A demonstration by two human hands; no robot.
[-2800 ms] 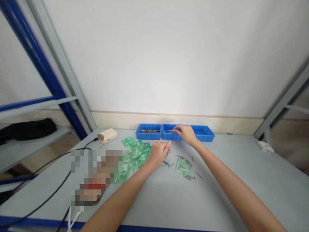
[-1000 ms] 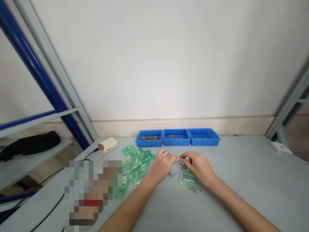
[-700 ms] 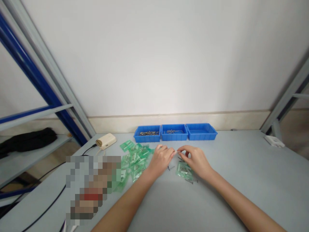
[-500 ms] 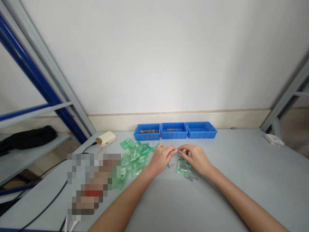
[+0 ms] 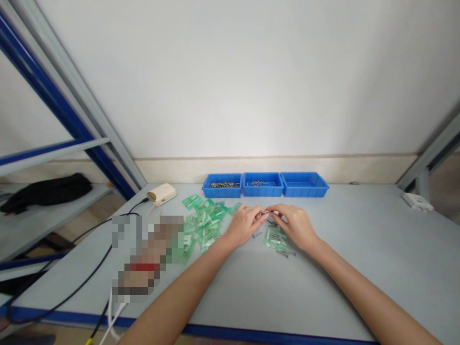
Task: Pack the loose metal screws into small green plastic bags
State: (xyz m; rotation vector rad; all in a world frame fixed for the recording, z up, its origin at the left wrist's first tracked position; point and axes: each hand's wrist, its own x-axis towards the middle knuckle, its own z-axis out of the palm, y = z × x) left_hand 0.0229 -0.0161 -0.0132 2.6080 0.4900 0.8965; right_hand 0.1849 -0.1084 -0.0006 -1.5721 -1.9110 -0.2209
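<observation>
My left hand and my right hand meet fingertip to fingertip over the grey table. Between them is a thin metal screw, pinched by the fingers of both. Just below my right hand lies a green plastic bag with metal pieces in it. Loose screws rest in front of that bag, and another screw lies beside my left hand. Several green bags are heaped to the left of my left hand.
Three blue bins stand along the wall: the left bin and middle bin hold metal pieces, the right bin shows none. A cream device, black cables and a pixelated area are at left. A white object is far right.
The view has tilted down, so the table's front edge now shows. My hands remain together, with the small metal piece between their fingertips.
</observation>
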